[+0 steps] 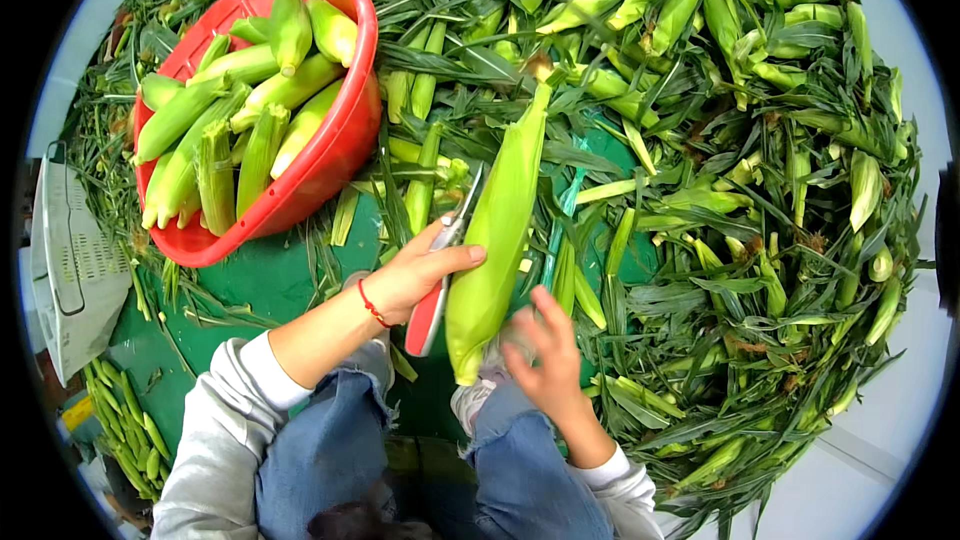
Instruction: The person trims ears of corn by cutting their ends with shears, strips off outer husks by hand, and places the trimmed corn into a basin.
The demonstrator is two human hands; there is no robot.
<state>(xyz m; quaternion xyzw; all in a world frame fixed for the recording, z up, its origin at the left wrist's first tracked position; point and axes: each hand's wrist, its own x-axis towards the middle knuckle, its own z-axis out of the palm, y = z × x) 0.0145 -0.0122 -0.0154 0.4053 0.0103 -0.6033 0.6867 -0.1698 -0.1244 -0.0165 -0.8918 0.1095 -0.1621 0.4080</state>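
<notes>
An ear of corn (496, 232) in its pale green husk lies slantwise in front of me, silk tip away and stem end towards my knees. My left hand (409, 277) holds it, thumb across the husk. The same hand also grips pruning snips (446, 270) with red-and-grey handles; their narrow pointed blade lies along the corn's left side. Apart from the ear, to the right of its stem end, is my right hand (551, 360). Its fingers are spread, slightly blurred, and hold nothing.
A red plastic basket (330, 157) of trimmed corn ears stands front left. Loose husks, leaves and unhusked ears (675, 7) are heaped ahead and to the right over a green floor (270, 292). At far left are a white perforated crate (86, 262) and more green ears (127, 420).
</notes>
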